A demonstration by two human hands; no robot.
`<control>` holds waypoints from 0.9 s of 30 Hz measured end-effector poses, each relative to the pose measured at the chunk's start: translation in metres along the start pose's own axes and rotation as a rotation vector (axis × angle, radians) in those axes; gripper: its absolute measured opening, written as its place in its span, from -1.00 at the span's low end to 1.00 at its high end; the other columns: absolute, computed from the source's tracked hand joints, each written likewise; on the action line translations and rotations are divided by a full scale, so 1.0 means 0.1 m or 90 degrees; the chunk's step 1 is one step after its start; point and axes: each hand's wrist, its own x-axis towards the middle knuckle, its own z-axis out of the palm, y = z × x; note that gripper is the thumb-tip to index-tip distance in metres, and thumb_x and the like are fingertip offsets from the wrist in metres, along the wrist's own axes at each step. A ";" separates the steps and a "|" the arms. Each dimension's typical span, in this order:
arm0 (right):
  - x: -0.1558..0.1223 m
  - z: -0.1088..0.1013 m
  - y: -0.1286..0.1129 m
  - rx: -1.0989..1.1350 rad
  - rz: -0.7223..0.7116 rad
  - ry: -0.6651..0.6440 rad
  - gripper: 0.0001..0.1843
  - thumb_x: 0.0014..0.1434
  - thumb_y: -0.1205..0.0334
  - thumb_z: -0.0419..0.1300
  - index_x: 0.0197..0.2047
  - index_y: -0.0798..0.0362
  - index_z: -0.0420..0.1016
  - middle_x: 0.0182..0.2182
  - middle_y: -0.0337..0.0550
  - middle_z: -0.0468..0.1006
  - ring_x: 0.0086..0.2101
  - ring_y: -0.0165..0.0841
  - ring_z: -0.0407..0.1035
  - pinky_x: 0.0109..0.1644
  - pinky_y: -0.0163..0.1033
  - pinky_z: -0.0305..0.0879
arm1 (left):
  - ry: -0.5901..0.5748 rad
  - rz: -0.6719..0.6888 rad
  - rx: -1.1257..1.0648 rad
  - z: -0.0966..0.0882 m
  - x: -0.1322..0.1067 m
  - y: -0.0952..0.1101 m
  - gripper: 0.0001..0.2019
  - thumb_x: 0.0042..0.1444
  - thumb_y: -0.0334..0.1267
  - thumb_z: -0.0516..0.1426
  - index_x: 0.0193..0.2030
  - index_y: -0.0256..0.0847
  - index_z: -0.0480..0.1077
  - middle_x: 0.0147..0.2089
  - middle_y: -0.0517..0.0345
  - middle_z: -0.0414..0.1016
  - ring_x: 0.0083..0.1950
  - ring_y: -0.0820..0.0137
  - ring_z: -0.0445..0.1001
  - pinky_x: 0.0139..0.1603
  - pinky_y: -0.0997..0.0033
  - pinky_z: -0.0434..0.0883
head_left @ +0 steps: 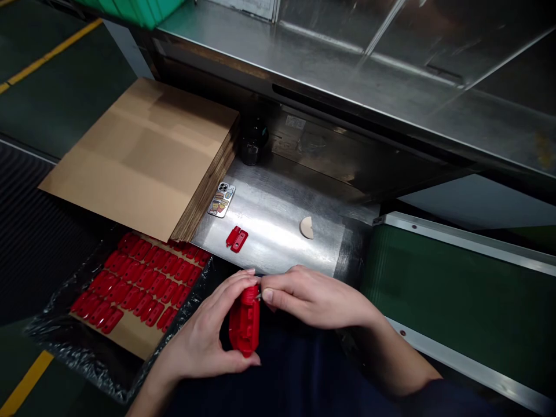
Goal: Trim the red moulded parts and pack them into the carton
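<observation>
My left hand (204, 333) grips a red plastic part (245, 324) with a ribbed round end and an open, hollow side; fingers are at its top and the thumb at its bottom. My right hand (315, 298) is closed beside the ribbed end, pinching a small tool with a thin metal tip (259, 296). That tip meets the edge of the part; most of the tool is hidden by the fingers. Beyond my hands, two small red plastic pieces (237, 239) lie side by side on the metal table (269, 202).
At left, a box lined with black plastic (87, 359) holds rows of red parts (139, 275) on cardboard. Stacked cardboard sheets (143, 150) overhang it. A phone (221, 200), a dark jar (253, 141) and a beige half-disc (306, 227) are on the table. A green conveyor belt (456, 295) runs at right.
</observation>
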 end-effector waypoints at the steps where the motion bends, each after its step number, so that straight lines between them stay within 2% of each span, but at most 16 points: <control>1: 0.01 -0.02 0.05 0.061 -0.013 0.023 -0.57 0.55 -0.06 -0.07 -0.23 0.03 0.38 -0.44 -0.34 0.33 -0.44 -0.48 0.19 -0.30 -0.29 0.10 | 0.002 -0.008 -0.001 -0.01 0.00 0.01 0.09 -0.02 -0.10 0.48 0.55 0.18 -0.04 0.59 -0.03 0.13 0.59 0.00 0.15 0.58 -0.09 0.23; 3: 0.04 -0.02 0.16 0.154 -0.020 0.128 -0.55 0.51 -0.12 -0.01 -0.26 0.04 0.36 -0.42 -0.33 0.30 -0.41 -0.46 0.17 -0.30 -0.30 0.11 | 0.006 -0.027 -0.010 -0.01 0.00 0.01 0.09 -0.02 -0.09 0.49 0.55 0.17 -0.03 0.60 -0.03 0.12 0.60 -0.02 0.12 0.58 -0.12 0.20; 5: 0.10 0.05 0.27 0.191 -0.004 0.244 -0.57 0.43 -0.15 0.14 -0.27 0.05 0.34 -0.40 -0.34 0.26 -0.39 -0.46 0.13 -0.29 -0.30 0.11 | 0.016 -0.047 -0.027 0.01 -0.02 -0.01 0.10 -0.04 -0.09 0.50 0.55 0.16 -0.01 0.60 -0.04 0.12 0.62 -0.05 0.06 0.60 -0.18 0.13; 6: 0.13 0.10 0.33 0.201 0.006 0.281 -0.58 0.39 -0.16 0.21 -0.25 0.05 0.35 -0.39 -0.33 0.28 -0.37 -0.45 0.14 -0.27 -0.30 0.12 | 0.032 -0.055 -0.045 0.03 -0.03 -0.03 0.10 -0.06 -0.09 0.51 0.54 0.15 0.01 0.60 -0.05 0.12 0.63 -0.07 0.03 0.61 -0.21 0.09; 8: 0.21 0.22 0.41 0.223 0.015 0.306 -0.59 0.34 -0.16 0.26 -0.17 0.05 0.40 -0.34 -0.31 0.35 -0.33 -0.43 0.19 -0.22 -0.29 0.16 | 0.096 -0.061 -0.138 0.09 -0.03 -0.07 0.13 -0.14 -0.04 0.54 0.52 0.12 0.06 0.61 -0.12 0.09 0.62 -0.13 0.02 0.60 -0.25 0.07; 11: 0.30 0.38 0.50 0.251 0.038 0.343 -0.57 0.41 -0.20 0.14 -0.06 0.04 0.44 -0.34 -0.29 0.37 -0.34 -0.41 0.23 -0.21 -0.27 0.20 | 0.250 -0.065 -0.387 0.18 0.03 -0.12 0.14 -0.26 0.12 0.54 0.47 0.10 0.14 0.63 -0.18 0.03 0.61 -0.18 0.05 0.57 -0.26 0.14; 14: 0.37 0.44 0.60 0.256 0.070 0.394 -0.51 0.47 -0.22 -0.01 0.00 0.03 0.45 -0.40 -0.31 0.33 -0.40 -0.41 0.23 -0.24 -0.27 0.24 | 0.369 -0.062 -0.593 0.21 0.16 -0.15 -0.04 -0.03 0.09 0.46 0.47 0.15 0.16 0.66 -0.07 -0.07 0.63 -0.17 -0.03 0.57 -0.30 0.11; 16: 0.42 0.43 0.73 0.207 0.083 0.412 -0.52 0.50 -0.20 -0.05 0.04 0.01 0.46 -0.31 -0.27 0.42 -0.33 -0.39 0.31 -0.16 -0.27 0.30 | 0.399 -0.064 -0.676 0.19 0.24 -0.17 -0.16 0.08 0.01 0.39 0.48 0.19 0.18 0.69 0.06 -0.18 0.63 -0.20 -0.06 0.56 -0.37 0.10; 18: 0.48 0.42 0.98 0.079 0.144 0.419 -0.53 0.53 -0.14 -0.09 0.08 -0.02 0.48 -0.13 -0.19 0.50 -0.16 -0.37 0.40 0.00 -0.27 0.32 | 0.401 -0.077 -0.726 0.15 0.29 -0.20 -0.22 0.11 -0.02 0.35 0.46 0.23 0.22 0.70 0.18 -0.25 0.63 -0.25 -0.07 0.55 -0.42 0.10; 20: 0.54 0.43 1.31 -0.061 0.255 0.412 -0.53 0.55 -0.03 -0.13 0.15 0.03 0.49 0.00 -0.07 0.51 0.02 -0.31 0.40 0.17 -0.24 0.27 | 0.398 -0.097 -0.750 0.13 0.31 -0.24 -0.25 0.14 -0.05 0.32 0.46 0.28 0.22 0.70 0.22 -0.24 0.62 -0.26 -0.06 0.54 -0.45 0.12; 22: 0.57 0.48 1.68 -0.128 0.359 0.411 -0.53 0.54 0.14 -0.12 0.17 0.22 0.49 0.03 0.14 0.49 0.09 -0.20 0.37 0.25 -0.16 0.22 | 0.398 -0.111 -0.760 0.13 0.33 -0.28 -0.26 0.17 -0.08 0.31 0.47 0.32 0.18 0.70 0.19 -0.21 0.61 -0.26 0.00 0.51 -0.45 0.17; 24: 0.57 0.53 1.99 -0.149 0.415 0.417 -0.56 0.50 0.27 -0.09 0.18 0.36 0.48 0.05 0.28 0.47 0.11 -0.13 0.37 0.27 -0.13 0.20 | 0.394 -0.121 -0.764 0.14 0.35 -0.31 -0.26 0.20 -0.07 0.30 0.48 0.33 0.15 0.69 0.13 -0.18 0.59 -0.25 0.08 0.48 -0.44 0.23; 27: 0.51 0.49 2.26 -0.177 0.438 0.426 -0.62 0.45 0.32 0.02 0.19 0.28 0.49 0.14 0.22 0.45 0.14 -0.18 0.35 0.28 -0.25 0.16 | 0.384 -0.125 -0.768 0.16 0.39 -0.32 -0.23 0.16 0.03 0.35 0.47 0.34 0.16 0.69 0.07 -0.18 0.54 -0.26 0.19 0.44 -0.42 0.30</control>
